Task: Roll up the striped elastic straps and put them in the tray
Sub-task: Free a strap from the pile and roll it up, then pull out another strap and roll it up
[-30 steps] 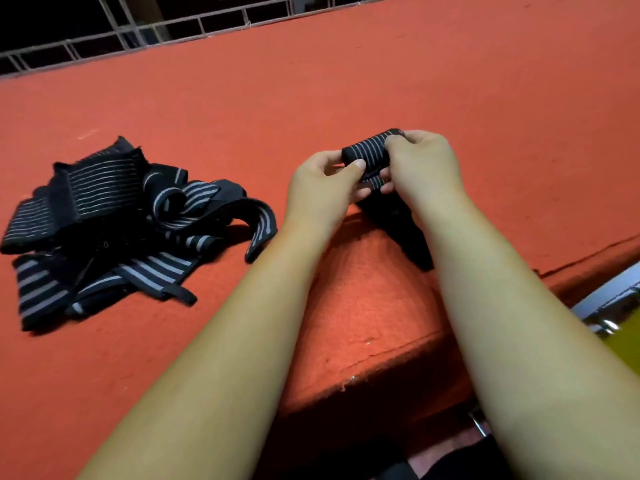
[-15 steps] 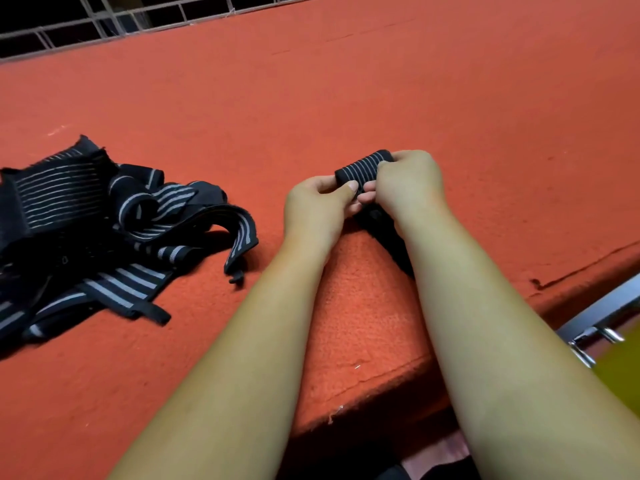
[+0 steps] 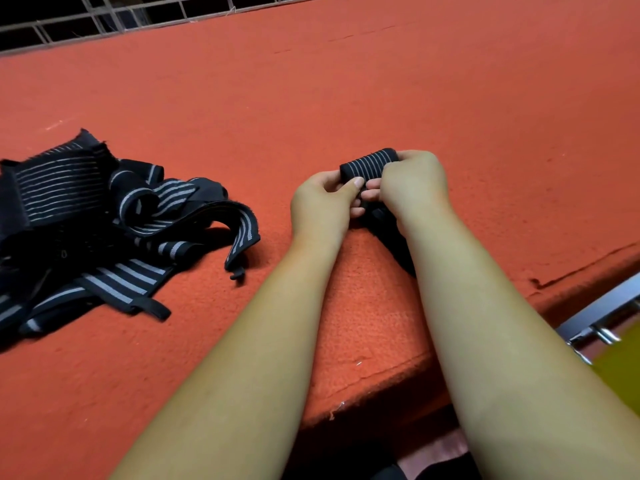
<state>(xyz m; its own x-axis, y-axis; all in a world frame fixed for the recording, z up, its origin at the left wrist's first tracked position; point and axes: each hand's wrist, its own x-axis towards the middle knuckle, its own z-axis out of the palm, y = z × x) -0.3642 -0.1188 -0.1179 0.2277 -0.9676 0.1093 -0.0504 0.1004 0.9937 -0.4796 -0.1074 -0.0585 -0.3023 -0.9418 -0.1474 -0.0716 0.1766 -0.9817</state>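
A partly rolled black strap with thin grey stripes [image 3: 366, 165] sits between both hands just above the red felt table [image 3: 381, 91]. My left hand [image 3: 322, 206] pinches its near left end with thumb and fingers. My right hand [image 3: 414, 183] curls over its right side. The strap's unrolled dark tail [image 3: 394, 240] runs back toward me along my right forearm, partly hidden. A tangled pile of several black-and-grey striped straps [image 3: 90, 223] lies on the felt to the left. No tray is clearly in view.
The table's near edge [image 3: 374, 386] cuts across the bottom, with a torn seam at the right. A metal frame [image 3: 602, 320] and a yellow surface [image 3: 620, 368] show at the lower right. A railing [image 3: 114, 19] runs behind the table's far edge.
Both hands stay on the roll and have shifted little on the felt. The view has wandered, so the pile and hands sit slightly differently in frame.
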